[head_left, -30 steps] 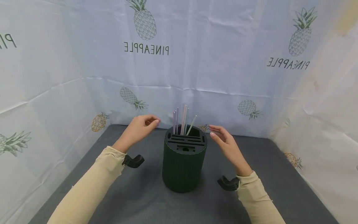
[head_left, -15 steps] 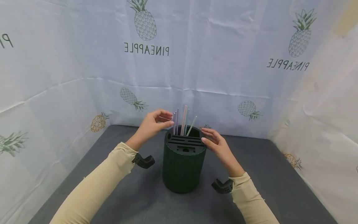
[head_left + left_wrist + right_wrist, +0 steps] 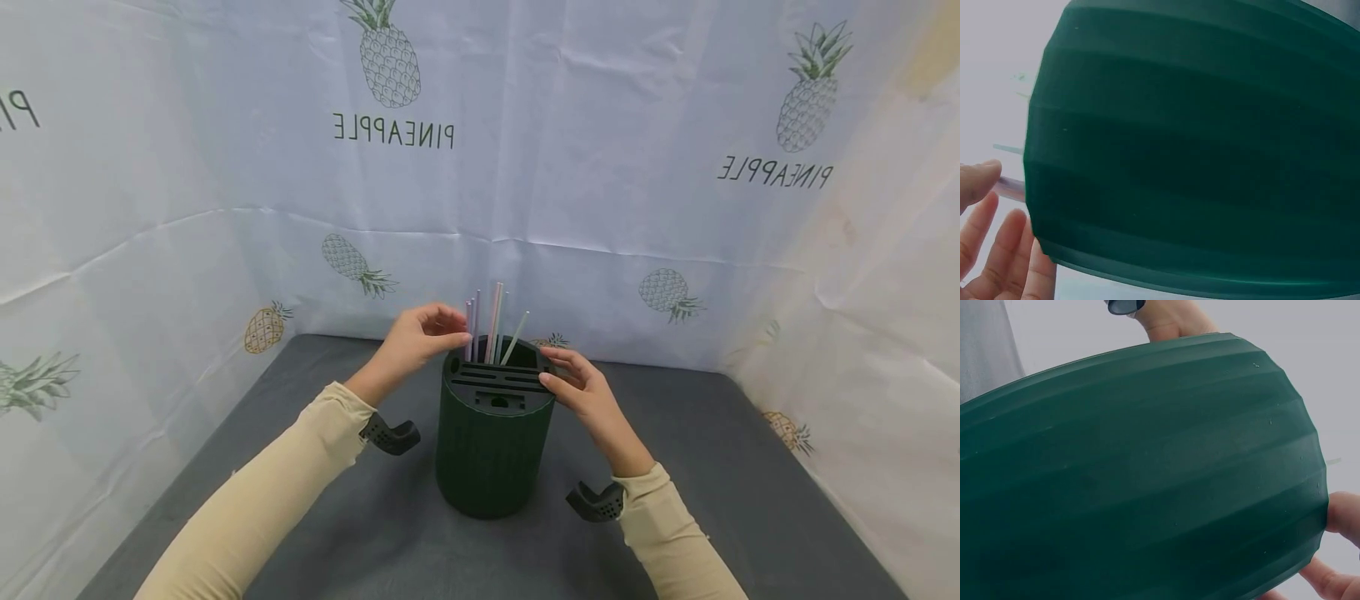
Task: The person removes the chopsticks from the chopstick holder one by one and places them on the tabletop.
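Observation:
A dark green ribbed knife holder (image 3: 491, 454) stands upright, its black slotted top facing me. Several thin straws rise from the opening at its back: purple ones (image 3: 476, 325) at the left, a pink one (image 3: 494, 321) and a pale green one (image 3: 514, 337). With thumb and fingers my left hand (image 3: 412, 342) pinches a purple straw just above the rim; the lilac straw (image 3: 1011, 186) shows by the thumb in the left wrist view. My right hand (image 3: 588, 392) rests on the holder's right rim, thumb (image 3: 1341, 515) at the edge and other fingers lower on the side.
The holder stands on a dark grey tabletop (image 3: 337, 517). A white curtain (image 3: 585, 192) printed with pineapples encloses the back and both sides. Black camera mounts (image 3: 392, 435) jut from both wrists.
My left hand has moved right to the purple straws, and its fingers have closed on one. My right hand has come left onto the holder's rim. The holder stays in place.

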A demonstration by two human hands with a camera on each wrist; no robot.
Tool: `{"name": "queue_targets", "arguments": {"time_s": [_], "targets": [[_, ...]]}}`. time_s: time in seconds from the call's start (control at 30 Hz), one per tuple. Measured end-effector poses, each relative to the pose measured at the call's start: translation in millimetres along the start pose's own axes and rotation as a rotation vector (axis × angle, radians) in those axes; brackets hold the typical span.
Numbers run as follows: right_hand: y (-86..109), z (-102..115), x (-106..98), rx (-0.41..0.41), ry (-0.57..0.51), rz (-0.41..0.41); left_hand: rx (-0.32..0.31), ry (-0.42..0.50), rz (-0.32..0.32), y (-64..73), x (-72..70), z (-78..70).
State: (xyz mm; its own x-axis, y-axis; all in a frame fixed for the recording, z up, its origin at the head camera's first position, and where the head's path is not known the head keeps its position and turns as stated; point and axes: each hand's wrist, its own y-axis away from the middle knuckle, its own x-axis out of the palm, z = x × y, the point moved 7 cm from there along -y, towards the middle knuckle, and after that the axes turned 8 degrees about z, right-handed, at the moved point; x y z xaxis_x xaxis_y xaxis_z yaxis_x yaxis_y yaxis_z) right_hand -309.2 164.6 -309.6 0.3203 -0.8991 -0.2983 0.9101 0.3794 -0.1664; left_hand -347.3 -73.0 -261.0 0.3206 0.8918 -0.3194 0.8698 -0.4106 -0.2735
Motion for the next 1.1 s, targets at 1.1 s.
{"name": "queue_targets", "arguments": {"time_s": [1.1], "targets": [[-0.6,-3.1,-1.0,0.018,-0.008,0.002,-0.036,0.003,0.022,-2.2,3.5,4.1]]}}
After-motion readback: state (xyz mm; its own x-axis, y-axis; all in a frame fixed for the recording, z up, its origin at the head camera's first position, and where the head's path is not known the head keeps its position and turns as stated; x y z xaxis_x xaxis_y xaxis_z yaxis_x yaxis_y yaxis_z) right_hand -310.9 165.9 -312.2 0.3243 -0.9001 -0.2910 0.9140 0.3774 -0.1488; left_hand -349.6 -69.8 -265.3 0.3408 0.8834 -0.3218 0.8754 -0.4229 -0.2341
